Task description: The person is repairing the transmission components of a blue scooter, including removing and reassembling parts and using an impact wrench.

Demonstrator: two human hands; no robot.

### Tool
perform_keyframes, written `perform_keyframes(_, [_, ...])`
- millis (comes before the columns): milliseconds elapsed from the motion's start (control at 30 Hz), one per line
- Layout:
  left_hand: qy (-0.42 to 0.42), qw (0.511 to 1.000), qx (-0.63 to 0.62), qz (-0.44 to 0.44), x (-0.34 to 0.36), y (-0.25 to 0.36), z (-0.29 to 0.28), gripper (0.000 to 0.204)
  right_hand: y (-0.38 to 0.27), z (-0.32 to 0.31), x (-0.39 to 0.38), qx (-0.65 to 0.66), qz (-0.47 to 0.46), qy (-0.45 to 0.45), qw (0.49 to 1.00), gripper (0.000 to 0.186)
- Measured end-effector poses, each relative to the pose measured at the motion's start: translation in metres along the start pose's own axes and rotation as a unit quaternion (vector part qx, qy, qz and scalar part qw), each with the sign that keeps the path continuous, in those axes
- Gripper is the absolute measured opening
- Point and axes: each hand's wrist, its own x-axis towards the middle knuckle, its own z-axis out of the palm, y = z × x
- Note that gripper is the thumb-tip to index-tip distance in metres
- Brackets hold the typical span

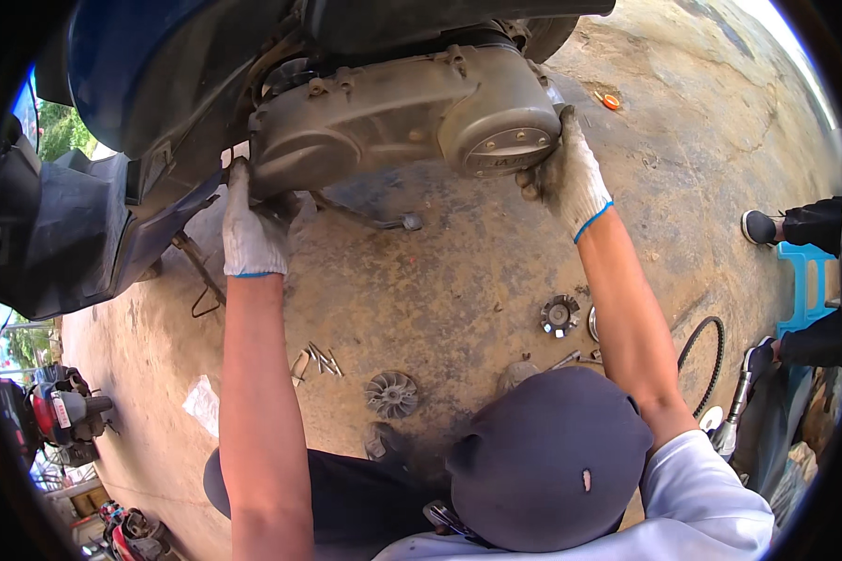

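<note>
A long dusty grey transmission cover [393, 122] lies along the side of a scooter [140, 75], with a round raised part at its right end. My left hand [254, 224], in a white work glove with a blue cuff, grips the cover's left end, its fingers partly hidden underneath. At the other end my right hand [568, 173], gloved the same way, holds the rounded edge with the thumb up along the side. A lever with a rounded tip [412, 222] sticks out below the cover. Whether the cover sits fully against the engine, I cannot tell.
On the concrete floor lie a finned pulley [391, 394], several bolts [320, 361], a round slotted part [559, 316], a ratchet [566, 360], a black drive belt [711, 360] and an orange object [610, 101]. A person's shoe [760, 227] is near a blue stool [805, 285] at right.
</note>
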Motion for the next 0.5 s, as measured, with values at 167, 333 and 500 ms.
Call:
perform_keyframes(167, [-0.046, 0.996, 0.019, 0.068, 0.002, -0.01, -0.004, 0.045, -0.002, 0.002, 0.007, -0.005, -0.022, 0.002, 1.0, 0.079])
perform_keyframes(333, [-0.04, 0.995, 0.012, 0.096, 0.004, -0.023, -0.01, 0.049, -0.008, 0.003, 0.013, -0.035, -0.059, 0.009, 0.998, 0.079])
perform_keyframes(500, [-0.035, 0.993, 0.021, 0.109, 0.005, -0.03, -0.012, 0.05, -0.017, 0.006, 0.028, -0.054, -0.046, 0.048, 0.996, 0.08])
